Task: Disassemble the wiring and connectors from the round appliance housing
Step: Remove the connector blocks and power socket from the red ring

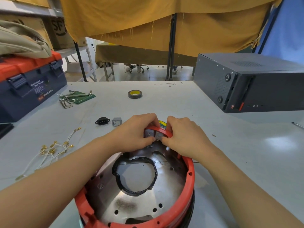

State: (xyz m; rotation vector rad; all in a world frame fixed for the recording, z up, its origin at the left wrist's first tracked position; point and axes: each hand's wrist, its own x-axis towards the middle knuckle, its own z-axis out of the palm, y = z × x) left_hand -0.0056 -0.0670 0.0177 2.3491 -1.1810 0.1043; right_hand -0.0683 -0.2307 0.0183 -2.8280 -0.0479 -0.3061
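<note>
At the housing's (189, 181) far rim, both hands' grip, left (136, 134) and right (184, 137), pinched on grey switch blocks (153, 134).

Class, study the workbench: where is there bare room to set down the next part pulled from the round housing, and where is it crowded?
Bare room: the table between the tape roll and the black case, and the stretch right of the right hand. Crowded: left of the housing, where loose wires, hex keys, socket and switch lie.
</note>
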